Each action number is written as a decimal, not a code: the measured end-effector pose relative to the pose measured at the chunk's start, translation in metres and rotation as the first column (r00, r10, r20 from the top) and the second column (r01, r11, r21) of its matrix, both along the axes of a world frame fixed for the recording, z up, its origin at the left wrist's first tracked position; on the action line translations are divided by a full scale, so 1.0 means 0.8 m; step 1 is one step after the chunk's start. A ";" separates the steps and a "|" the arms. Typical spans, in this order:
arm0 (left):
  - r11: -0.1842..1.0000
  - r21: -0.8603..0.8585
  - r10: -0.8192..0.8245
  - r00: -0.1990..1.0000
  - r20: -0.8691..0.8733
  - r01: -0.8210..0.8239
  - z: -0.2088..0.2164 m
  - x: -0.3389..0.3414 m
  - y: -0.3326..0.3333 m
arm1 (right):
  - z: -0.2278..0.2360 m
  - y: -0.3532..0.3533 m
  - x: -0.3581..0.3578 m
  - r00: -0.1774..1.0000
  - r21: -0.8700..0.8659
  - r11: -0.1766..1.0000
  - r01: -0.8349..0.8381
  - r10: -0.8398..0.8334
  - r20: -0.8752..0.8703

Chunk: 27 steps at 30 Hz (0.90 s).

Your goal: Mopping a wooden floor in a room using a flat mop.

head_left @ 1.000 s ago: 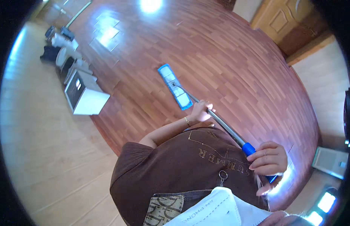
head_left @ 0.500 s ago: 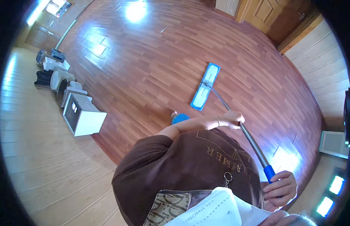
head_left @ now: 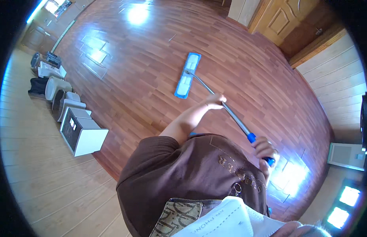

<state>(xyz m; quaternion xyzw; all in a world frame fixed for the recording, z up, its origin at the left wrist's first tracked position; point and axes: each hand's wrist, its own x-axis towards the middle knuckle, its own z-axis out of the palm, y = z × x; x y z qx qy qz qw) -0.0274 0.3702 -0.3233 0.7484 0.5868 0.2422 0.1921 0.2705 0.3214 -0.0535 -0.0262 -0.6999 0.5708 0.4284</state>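
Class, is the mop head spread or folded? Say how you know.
Spread: the mop head shows as one long, straight rectangle, its blue edge around a pale top, with no fold visible.

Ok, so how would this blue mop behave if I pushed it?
The mop head probably glides easily, lying flat on glossy floor. The slim pole likely feels stiff, given its metallic sheen. The head may pivot, since the pole meets it at one small joint.
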 end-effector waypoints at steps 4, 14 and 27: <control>0.991 0.005 0.134 0.990 -0.039 -0.134 -0.044 -0.108 -0.030 | -0.005 0.005 -0.080 0.970 0.029 0.991 -0.134 0.125 0.210; 0.833 -0.056 0.551 0.834 0.018 -0.550 -0.032 -0.210 -0.163 | -0.027 0.008 -0.190 0.847 0.036 0.881 -0.473 0.443 0.294; 0.470 -0.080 0.882 0.471 0.000 -0.879 -0.045 -0.150 -0.364 | -0.004 0.013 -0.237 0.508 -0.009 0.544 -0.839 0.789 0.344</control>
